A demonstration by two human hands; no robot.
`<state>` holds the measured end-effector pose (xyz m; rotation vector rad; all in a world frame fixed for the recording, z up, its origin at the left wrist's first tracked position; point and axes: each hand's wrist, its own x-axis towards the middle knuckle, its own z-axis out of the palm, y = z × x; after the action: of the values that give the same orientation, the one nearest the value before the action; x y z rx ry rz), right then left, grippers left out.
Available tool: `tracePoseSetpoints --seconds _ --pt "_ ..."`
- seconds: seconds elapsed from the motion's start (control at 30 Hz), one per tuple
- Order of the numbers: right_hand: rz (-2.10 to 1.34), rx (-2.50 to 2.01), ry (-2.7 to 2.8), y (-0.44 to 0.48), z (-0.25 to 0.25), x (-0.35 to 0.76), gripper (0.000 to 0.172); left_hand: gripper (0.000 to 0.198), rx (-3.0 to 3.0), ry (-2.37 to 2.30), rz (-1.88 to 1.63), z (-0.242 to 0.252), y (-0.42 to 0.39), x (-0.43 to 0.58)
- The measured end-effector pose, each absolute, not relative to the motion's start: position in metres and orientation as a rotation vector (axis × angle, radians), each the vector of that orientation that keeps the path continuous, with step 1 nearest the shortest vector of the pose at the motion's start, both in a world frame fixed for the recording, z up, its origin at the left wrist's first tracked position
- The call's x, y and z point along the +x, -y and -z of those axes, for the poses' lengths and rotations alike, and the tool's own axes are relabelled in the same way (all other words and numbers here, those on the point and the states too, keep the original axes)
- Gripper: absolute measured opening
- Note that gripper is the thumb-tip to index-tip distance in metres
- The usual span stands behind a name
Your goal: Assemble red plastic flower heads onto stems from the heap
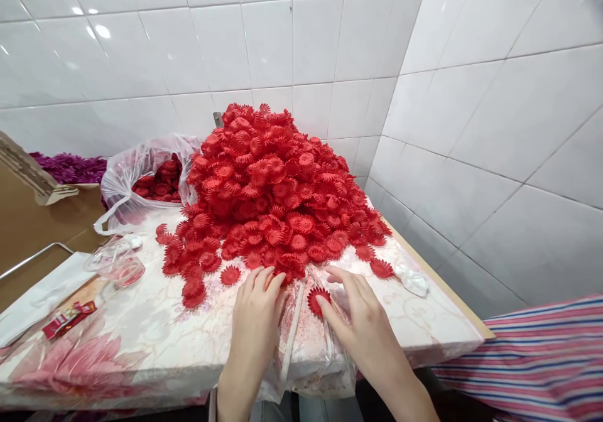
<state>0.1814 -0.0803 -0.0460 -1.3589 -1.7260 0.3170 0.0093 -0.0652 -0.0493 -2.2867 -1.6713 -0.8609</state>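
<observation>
A tall heap of red artificial flower pieces [277, 196], thin discs with jagged petals, stands in front of me on the table. At the heap's front edge my left hand [254, 315] has its fingers curled down; whatever lies under the fingertips is mostly hidden. My right hand [365, 321] has its thumb on a single red flower piece [319, 301] with its face turned towards me, while the index finger stretches forward above it. Between the hands, a pale strip [293, 331] and clear plastic [325, 346] run to the table's front edge.
Left of the heap, a plastic bag [120, 186] holds darker red pieces. Purple flowers [70, 167] show behind a cardboard box [70, 221]. A clear cup [125, 270] and a red wrapper [69, 319] lie left. Striped cloth [532, 353] is at right, beside tiled walls [471, 152].
</observation>
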Motion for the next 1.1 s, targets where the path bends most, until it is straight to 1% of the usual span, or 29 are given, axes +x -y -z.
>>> tracePoseSetpoints --seconds 0.1,0.23,0.3,0.37,0.4,0.47,0.5,0.63,0.7,0.77,0.83,0.87,1.0,1.1 --pt "-0.443 -1.409 1.736 0.081 0.050 0.183 0.028 0.017 -2.265 1.685 0.796 0.045 0.063 0.022" --pt "-0.644 -1.335 1.610 0.083 0.052 0.185 0.020 0.022 -2.261 1.633 0.836 0.047 0.076 0.014" --pt "-0.765 -1.280 1.471 0.085 0.050 0.185 0.016 0.018 -2.270 1.568 0.874 0.049 0.086 0.004" --pt "-0.903 -1.224 1.312 0.088 0.047 0.184 0.015 0.010 -2.365 1.500 0.914 0.050 0.095 -0.004" --pt "-0.966 -1.195 1.238 0.089 0.044 0.183 0.017 0.012 -2.413 1.525 0.963 0.048 0.099 -0.005" --pt "-1.064 -1.128 1.125 0.093 0.039 0.179 0.020 0.022 -2.449 1.705 1.150 0.042 0.106 -0.003" --pt "-1.093 -1.095 1.089 0.096 0.037 0.177 0.020 0.023 -2.467 1.803 1.267 0.037 0.108 0.000" --pt "-1.153 -0.995 1.035 0.106 0.028 0.167 0.018 0.011 -2.604 1.942 1.704 0.024 0.112 0.021" --pt "-1.187 -0.954 1.053 0.110 0.024 0.165 0.019 0.014 -2.530 1.960 1.901 0.023 0.113 0.029" --pt "-1.232 -0.949 1.059 0.112 0.022 0.164 0.021 0.017 -2.413 1.972 2.014 0.026 0.114 0.033" --pt "-1.259 -0.992 1.027 0.112 0.021 0.164 0.021 0.009 -2.262 1.962 2.035 0.031 0.116 0.034" --pt "-1.255 -1.022 1.000 0.111 0.021 0.165 0.021 0.008 -2.186 1.924 2.027 0.034 0.117 0.034" --pt "-1.233 -1.059 0.932 0.107 0.026 0.165 0.024 0.016 -2.120 1.644 1.952 0.040 0.121 0.032" --pt "-1.323 -1.001 0.894 0.105 0.029 0.166 0.028 0.017 -2.204 1.639 1.908 0.040 0.122 0.033"
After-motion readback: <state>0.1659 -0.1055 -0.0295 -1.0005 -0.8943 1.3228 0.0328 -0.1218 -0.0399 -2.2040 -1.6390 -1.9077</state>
